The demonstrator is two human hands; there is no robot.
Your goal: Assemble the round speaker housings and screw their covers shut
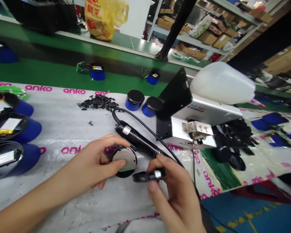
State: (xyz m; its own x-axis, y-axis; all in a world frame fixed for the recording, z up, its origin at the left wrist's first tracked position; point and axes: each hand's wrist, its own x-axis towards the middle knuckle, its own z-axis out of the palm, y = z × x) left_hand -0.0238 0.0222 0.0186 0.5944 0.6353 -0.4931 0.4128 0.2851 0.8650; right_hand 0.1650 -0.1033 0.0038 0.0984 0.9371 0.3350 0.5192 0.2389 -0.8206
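Left hand (97, 161): the grip is closed on a round black cap (124, 160), thumb on the near rim and fingers curled over the far rim. The cap is held just above the counter (63, 129), and its flat grey face is turned up toward the camera.

Right hand (177, 194): the grip is closed in a pinch, thumb and forefinger, on a small black part (145, 176) with a silver patch near the fingers. The part's long axis runs nearly left to right. Its free end points left and lies just below the cap's lower rim. I cannot tell whether the two touch.

A black electric screwdriver (135, 139) lies on the counter just behind both hands. Its long axis runs from upper left to lower right, the cable leaves at the upper-left end, and the lower end is hidden behind the right hand.

Containers:
- Open blue housings (31, 129), three at the left edge, each hold a flat silver-and-yellow cell.
- Two capped blue housings (134, 100) stand behind the screwdriver with black lids on, contents hidden.
- A silver feeder box (203, 111) stands to the right of these, with a few screws in its front tray and a white jug (221, 82) on top.
- A loose heap of small black pieces (98, 103) lies on the printed plastic sheet near the capped housings.
- Two more blue housings (97, 73) with wired boards sit on the green belt beyond.
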